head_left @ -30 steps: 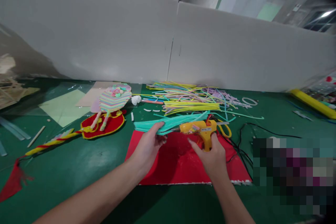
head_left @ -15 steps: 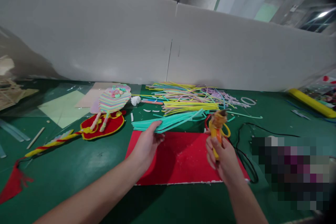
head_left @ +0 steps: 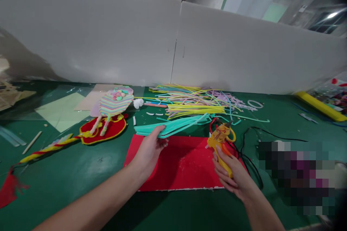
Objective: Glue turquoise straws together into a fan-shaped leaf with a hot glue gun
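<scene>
My left hand [head_left: 151, 146] grips a bundle of teal pipe cleaners [head_left: 176, 125] near its left end, thumb on top and the other fingers mostly hidden below. The bundle lies along the back edge of a red board [head_left: 184, 166]. Wrapped round the handle of a yellow hot glue gun [head_left: 221, 135], my right hand [head_left: 234, 169] is over the board's right side. The gun's dark nozzle points away from me and to the right, its orange trigger by my fingers. Behind it are red and yellow loops, partly covered by the gun.
Yellow and mixed pastel pipe cleaners [head_left: 195, 109] lie behind the teal bundle. To the left rests a striped fuzzy craft piece [head_left: 116, 104] on a red, yellow-edged ornament [head_left: 101, 131]. A black cord [head_left: 257, 168] curves at the right. A white partition [head_left: 121, 39] borders the table's back.
My right hand has turned the glue gun, showing its side, and its nozzle has dropped lower. My left hand keeps its grip on the teal bundle. The view has shifted slightly.
</scene>
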{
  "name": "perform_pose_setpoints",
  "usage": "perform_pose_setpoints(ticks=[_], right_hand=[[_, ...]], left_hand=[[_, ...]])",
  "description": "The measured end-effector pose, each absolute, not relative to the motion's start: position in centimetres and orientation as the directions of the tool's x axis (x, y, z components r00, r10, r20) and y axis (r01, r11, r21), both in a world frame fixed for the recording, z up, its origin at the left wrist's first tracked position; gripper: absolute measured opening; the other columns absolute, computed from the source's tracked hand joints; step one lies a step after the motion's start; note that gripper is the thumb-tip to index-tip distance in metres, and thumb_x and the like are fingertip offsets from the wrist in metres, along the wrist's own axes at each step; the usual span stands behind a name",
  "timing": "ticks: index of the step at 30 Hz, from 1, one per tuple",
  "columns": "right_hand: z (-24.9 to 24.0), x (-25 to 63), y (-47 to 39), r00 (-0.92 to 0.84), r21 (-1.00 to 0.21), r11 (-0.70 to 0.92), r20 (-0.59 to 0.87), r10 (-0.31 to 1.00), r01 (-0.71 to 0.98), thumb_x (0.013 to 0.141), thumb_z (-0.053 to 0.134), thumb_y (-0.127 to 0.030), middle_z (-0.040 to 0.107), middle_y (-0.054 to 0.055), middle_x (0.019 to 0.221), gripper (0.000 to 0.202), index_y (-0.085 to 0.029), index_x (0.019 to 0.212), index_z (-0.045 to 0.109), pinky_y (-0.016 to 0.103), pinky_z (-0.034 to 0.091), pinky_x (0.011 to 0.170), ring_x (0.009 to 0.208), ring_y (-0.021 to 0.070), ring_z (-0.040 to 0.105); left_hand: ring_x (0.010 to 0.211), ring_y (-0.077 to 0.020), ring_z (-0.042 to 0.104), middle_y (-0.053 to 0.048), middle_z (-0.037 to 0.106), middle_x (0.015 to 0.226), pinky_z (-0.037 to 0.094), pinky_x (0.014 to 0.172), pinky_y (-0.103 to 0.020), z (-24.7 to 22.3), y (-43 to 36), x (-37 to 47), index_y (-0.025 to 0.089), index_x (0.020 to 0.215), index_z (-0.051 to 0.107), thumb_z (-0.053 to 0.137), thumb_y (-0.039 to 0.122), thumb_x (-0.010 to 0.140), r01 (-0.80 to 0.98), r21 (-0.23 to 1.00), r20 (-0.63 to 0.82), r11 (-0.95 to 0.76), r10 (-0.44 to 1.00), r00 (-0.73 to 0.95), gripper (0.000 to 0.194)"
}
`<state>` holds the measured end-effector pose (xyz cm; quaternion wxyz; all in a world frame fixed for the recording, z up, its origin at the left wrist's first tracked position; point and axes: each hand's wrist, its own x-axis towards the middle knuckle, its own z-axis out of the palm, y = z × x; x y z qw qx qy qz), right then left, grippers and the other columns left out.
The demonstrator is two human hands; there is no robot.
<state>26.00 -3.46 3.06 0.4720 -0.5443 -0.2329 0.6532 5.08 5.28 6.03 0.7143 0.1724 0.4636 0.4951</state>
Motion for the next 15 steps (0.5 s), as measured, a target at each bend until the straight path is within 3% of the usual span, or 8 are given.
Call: perform_pose_setpoints(ticks=[9,15], right_hand=[[2.4,25.5,-3.3,0.099,-0.861,-0.406,-0.452,0.886,-0.306,0.07,0.062,-0.061,0.038,-0.012,0.04,0.045,-0.02,0.07,0.043,0.014,0.023,0.024,0.024,0.0007,0.018],[2.7,23.9,-3.5,0.348,-0.947,-0.318,-0.28,0.895,0.055,0.071,0.06,-0.061,0.037,-0.012,0.044,0.043,-0.022,0.081,0.044,0.018,0.026,0.028,0.029,0.0054,0.029]], left_hand=[[0.054,-0.0096,0.053,0.002,0.061,0.067,0.043,0.053,-0.022,6.1,5.2,5.1,0.017,0.078,0.06,0.069,0.023,0.066,-0.538,0.709,-0.494,0.457,0.865,0.084,0.016],[0.055,-0.0091,0.053,0.002,0.062,0.071,0.043,0.054,-0.022,6.2,4.9,5.0,0.017,0.082,0.061,0.071,0.024,0.066,-0.543,0.708,-0.472,0.45,0.875,0.11,0.02]])
